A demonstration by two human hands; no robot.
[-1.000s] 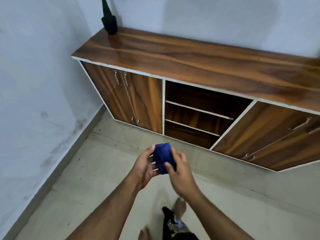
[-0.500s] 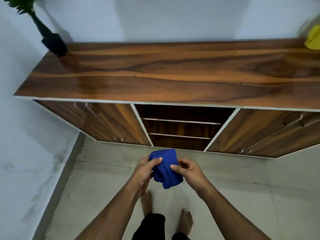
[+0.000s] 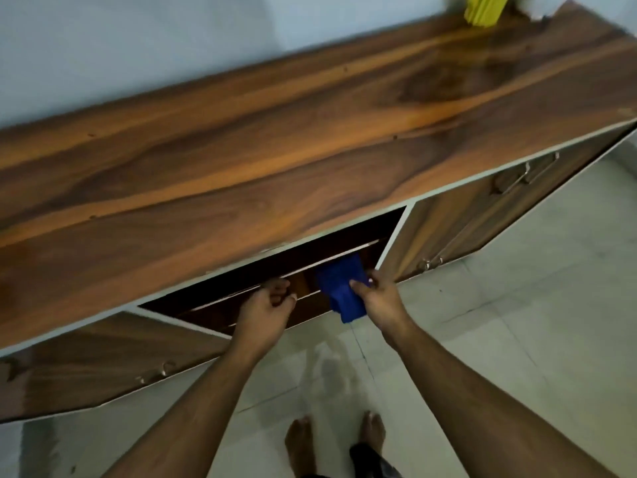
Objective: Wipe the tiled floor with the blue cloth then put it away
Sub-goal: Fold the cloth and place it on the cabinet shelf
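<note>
— Blue cloth (image 3: 339,288), folded into a thick pad, pinched at its right edge by the right hand (image 3: 381,300), thumb on the near face. Held upright in front of the open middle bay of the wooden cabinet (image 3: 310,160), top end level with the upper shelf (image 3: 331,258), bottom corner hanging free above the tiled floor (image 3: 517,339).

— And the left hand (image 3: 267,313)?

— Curled beside it, just left of the cloth, fingertips tucked in near the shelf edge. Nothing visibly held; cannot tell whether touching the shelf.

— Feel of the cloth?

— Soft and light, judging by the droop. Limp, no stiffness, likely to unfold if gripped by one layer only. Best taken across the whole folded stack, near the middle of a side edge, as now. Not fragile, not slippery.

— Orientation?

— Long axis roughly vertical, tilted slightly, top leaning left and away into the bay, lower corner pointing down and toward the near side.

— Elsewhere?

— Bare feet (image 3: 300,443) on the floor below; something yellow (image 3: 482,8) at the far right of the cabinet top, too blurred to name.

— Stage?

— Probably the putting-away step, cloth not yet resting on a shelf.
</note>
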